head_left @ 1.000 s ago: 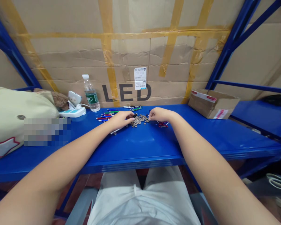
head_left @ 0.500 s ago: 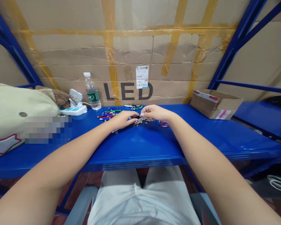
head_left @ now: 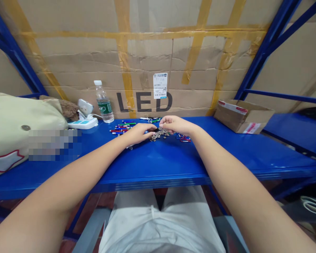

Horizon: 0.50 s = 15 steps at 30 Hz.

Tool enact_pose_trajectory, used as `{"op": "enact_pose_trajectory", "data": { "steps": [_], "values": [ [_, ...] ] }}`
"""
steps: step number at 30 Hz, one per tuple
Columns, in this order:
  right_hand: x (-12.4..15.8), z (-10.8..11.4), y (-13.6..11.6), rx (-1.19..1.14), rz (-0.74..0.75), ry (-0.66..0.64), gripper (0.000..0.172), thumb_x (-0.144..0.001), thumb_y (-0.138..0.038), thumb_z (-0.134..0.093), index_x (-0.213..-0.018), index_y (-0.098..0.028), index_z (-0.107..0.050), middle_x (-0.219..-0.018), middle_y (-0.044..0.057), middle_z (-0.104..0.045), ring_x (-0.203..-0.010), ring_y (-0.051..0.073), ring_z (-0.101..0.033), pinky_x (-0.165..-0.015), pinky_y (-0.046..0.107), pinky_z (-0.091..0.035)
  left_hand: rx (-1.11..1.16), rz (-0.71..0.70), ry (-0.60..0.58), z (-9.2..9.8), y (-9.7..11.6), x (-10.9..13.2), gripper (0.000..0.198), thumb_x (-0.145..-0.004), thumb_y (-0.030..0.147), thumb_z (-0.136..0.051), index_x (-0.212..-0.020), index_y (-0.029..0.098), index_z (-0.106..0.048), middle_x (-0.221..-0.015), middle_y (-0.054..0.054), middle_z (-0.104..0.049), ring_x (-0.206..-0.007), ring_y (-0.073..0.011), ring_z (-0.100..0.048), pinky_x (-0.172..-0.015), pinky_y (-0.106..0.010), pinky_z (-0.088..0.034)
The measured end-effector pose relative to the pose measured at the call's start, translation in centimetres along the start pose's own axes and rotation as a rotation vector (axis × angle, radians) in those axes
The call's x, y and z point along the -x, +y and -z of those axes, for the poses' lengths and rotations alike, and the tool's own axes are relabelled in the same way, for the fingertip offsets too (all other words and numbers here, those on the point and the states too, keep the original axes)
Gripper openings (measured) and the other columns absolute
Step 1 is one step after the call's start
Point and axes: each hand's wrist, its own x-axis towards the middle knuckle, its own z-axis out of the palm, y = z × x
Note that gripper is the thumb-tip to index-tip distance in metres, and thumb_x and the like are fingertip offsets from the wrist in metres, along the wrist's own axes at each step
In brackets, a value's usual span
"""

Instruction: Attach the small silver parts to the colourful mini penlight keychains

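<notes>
A small heap of round metal button cells [head_left: 160,134] lies on the blue shelf [head_left: 158,165]. My left hand [head_left: 139,134] rests at the heap's left edge, fingers curled around a small dark cylinder whose tip shows at the fingertips. My right hand [head_left: 172,124] hovers over the heap's far side, fingers pinched together on something too small to name. Several coloured pen-like keychain lights [head_left: 122,127] lie just left of the heap. Red and blue carabiner clips [head_left: 183,138] lie under my right wrist.
A water bottle [head_left: 103,103] and a white power strip [head_left: 83,123] stand at the back left, next to a cream bag [head_left: 18,126]. An open cardboard box [head_left: 242,116] sits at the back right. A big "LED" carton [head_left: 144,63] walls the rear.
My right hand has moved left from the clips to above the heap, closing toward my left hand. The left hand stayed nearly still. The view has tilted slightly.
</notes>
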Motion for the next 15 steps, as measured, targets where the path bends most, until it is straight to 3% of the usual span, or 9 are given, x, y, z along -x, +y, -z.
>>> {"op": "enact_pose_trajectory", "data": {
  "steps": [4,9,15],
  "values": [
    [0.18,0.74,0.17,0.239,0.019,0.035,0.014,-0.078,-0.031,-0.06,-0.084,-0.018,-0.06,-0.065,-0.001,-0.059,-0.056,0.01,-0.05,-0.052,0.023,-0.039,-0.034,0.037,0.026,-0.01,-0.28,-0.02,0.026,-0.087,0.028,-0.051,-0.109,0.02,-0.062,-0.109,-0.006,-0.068,-0.098,-0.0194,-0.062,-0.086,-0.031,-0.046],
    [0.1,0.75,0.38,0.683,-0.078,-0.193,0.019,-0.071,-0.032,-0.066,-0.085,-0.021,-0.07,-0.086,0.003,-0.07,-0.076,0.017,-0.061,-0.064,0.026,-0.044,-0.057,0.059,0.023,-0.01,-0.35,0.03,0.027,-0.086,0.028,-0.052,-0.11,0.019,-0.061,-0.109,-0.006,-0.068,-0.099,-0.0193,-0.062,-0.086,-0.031,-0.046],
    [-0.23,0.3,0.74,0.738,-0.11,-0.195,0.017,-0.072,-0.028,-0.065,-0.085,-0.02,-0.072,-0.086,0.004,-0.071,-0.076,0.017,-0.062,-0.065,0.027,-0.044,-0.044,0.064,-0.003,0.02,-0.05,0.01,0.026,-0.086,0.027,-0.052,-0.109,0.019,-0.061,-0.107,-0.006,-0.068,-0.096,-0.0195,-0.062,-0.085,-0.032,-0.046]
  ]
}}
